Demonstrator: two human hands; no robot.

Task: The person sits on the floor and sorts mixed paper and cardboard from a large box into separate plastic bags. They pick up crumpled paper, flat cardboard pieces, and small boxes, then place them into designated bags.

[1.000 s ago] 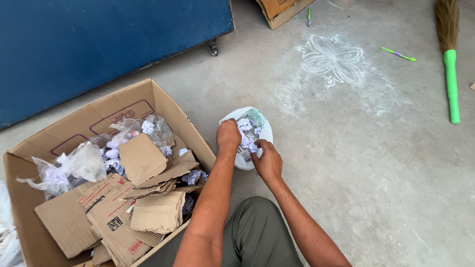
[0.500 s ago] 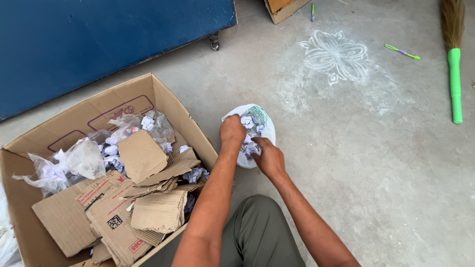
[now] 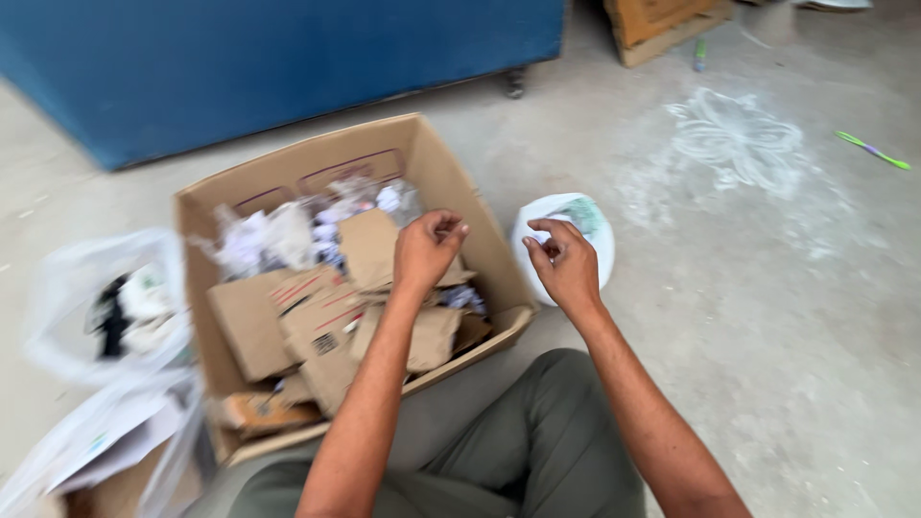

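My left hand (image 3: 427, 251) hovers over the open cardboard box (image 3: 288, 165), fingers curled in toward the thumb, with nothing visible in them. The box holds torn cardboard pieces (image 3: 288, 321) and crumpled paper scraps (image 3: 331, 216). My right hand (image 3: 564, 264) is raised just right of the box's corner, fingers loosely bent and apart, holding nothing I can see. Behind it on the concrete floor lies a small white plastic bag (image 3: 587, 216) with a green patch. The picture is blurred by motion.
A blue wheeled cart (image 3: 240, 67) stands behind the box. Clear plastic bags (image 3: 96, 297) with waste lie at the left. A chalk floor drawing (image 3: 734, 139), a green pen (image 3: 868, 151) and a wooden crate (image 3: 662, 19) are at the right. My bent knee (image 3: 518, 451) is in front.
Both hands have lifted out of the white bag and moved left; my left hand is now over the box. The camera view has swung to the left.
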